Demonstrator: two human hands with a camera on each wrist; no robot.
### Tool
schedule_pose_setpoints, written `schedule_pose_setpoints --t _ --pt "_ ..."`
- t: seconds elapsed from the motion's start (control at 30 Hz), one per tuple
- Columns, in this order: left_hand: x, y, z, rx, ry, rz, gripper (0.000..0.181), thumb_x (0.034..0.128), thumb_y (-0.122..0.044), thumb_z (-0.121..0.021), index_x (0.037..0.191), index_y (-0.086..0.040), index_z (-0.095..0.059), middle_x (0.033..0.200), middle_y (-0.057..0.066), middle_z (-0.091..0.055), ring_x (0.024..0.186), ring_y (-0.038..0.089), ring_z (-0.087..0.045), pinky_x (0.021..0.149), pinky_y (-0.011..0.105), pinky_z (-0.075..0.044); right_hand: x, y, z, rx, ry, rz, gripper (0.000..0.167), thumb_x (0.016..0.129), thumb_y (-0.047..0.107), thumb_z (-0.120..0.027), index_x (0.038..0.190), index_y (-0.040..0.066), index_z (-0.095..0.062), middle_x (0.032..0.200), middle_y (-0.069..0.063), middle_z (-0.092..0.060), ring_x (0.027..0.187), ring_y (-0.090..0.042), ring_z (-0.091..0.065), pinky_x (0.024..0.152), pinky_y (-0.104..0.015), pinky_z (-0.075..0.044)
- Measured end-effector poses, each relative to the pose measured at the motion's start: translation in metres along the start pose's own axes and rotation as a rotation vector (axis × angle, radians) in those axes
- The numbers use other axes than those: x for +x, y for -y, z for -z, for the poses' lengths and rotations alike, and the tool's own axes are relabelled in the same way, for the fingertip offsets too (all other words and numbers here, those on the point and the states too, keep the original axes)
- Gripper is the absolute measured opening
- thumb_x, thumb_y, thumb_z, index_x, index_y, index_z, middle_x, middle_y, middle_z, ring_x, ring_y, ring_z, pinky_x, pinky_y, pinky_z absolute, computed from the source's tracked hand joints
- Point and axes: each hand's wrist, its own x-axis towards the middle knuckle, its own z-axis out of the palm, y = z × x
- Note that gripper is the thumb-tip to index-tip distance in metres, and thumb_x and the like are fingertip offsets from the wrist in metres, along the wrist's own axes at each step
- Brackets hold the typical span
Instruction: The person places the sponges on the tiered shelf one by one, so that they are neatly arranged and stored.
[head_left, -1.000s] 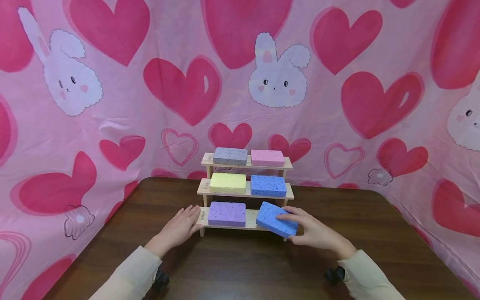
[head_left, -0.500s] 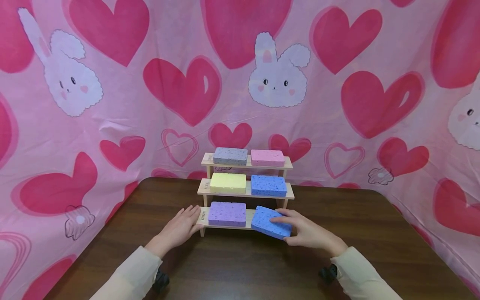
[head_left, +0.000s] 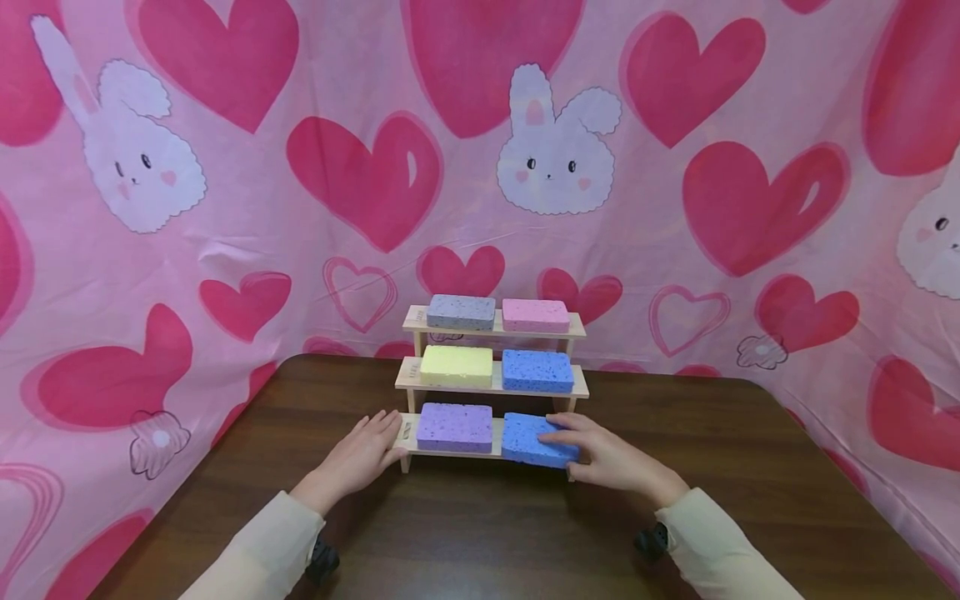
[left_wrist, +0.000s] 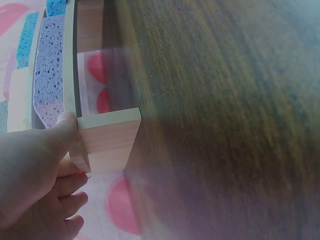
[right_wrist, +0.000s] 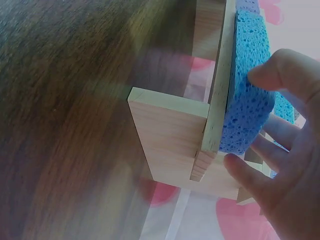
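Note:
My right hand (head_left: 611, 454) holds a blue sponge (head_left: 528, 437) at the right of the bottom tier of a wooden three-tier stand (head_left: 405, 433). Its thumb is on the sponge's front side and other fingers reach over its top and right end. In the right wrist view the blue sponge (right_wrist: 245, 85) lies along the board, its near end by my fingers. My left hand (head_left: 356, 458) grips the left end of that tier; in the left wrist view its thumb (left_wrist: 65, 127) is on the front edge. A purple sponge (head_left: 453, 427) lies left of the blue one.
A yellow sponge (head_left: 456, 367) and another blue sponge (head_left: 537, 371) lie on the middle tier. On the top tier are a grey-blue sponge (head_left: 461, 312) and a pink sponge (head_left: 536, 316). The stand is on a dark wooden table (head_left: 480, 533) before a pink heart-patterned cloth (head_left: 465, 192).
My right hand has moved the blue sponge left and turned it from a slant to nearly in line with the bottom tier. The left hand has stayed in place.

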Motion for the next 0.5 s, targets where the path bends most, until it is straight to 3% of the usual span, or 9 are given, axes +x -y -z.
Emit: schedule_pose_setpoints --t 0.2,0.5 --pt "0.0001 -0.0004 0.0008 -0.006 0.008 0.009 0.058 0.0894 -0.028 -0.060 0.132 0.008 -0.043 0.137 0.023 -0.040 0.129 0.039 -0.030 0.105 0.051 -0.021 0.0038 -0.0004 -0.0004 -0.032 -0.026 0.015 0.050 0.081 0.008 -0.068 0.129 0.016 -0.055 0.140 -0.008 -0.038 0.127 -0.028 -0.032 0.091 -0.036 -0.044" --pt "0.0004 0.0000 0.0008 -0.005 0.009 0.006 0.058 0.0895 -0.028 -0.060 0.132 0.007 -0.043 0.137 0.023 -0.041 0.129 0.039 -0.031 0.105 0.051 -0.022 0.0078 -0.0014 -0.0021 -0.079 -0.036 0.038 0.048 0.081 0.005 -0.067 0.128 0.013 -0.056 0.138 -0.014 -0.039 0.124 -0.034 -0.035 0.093 -0.045 -0.041"
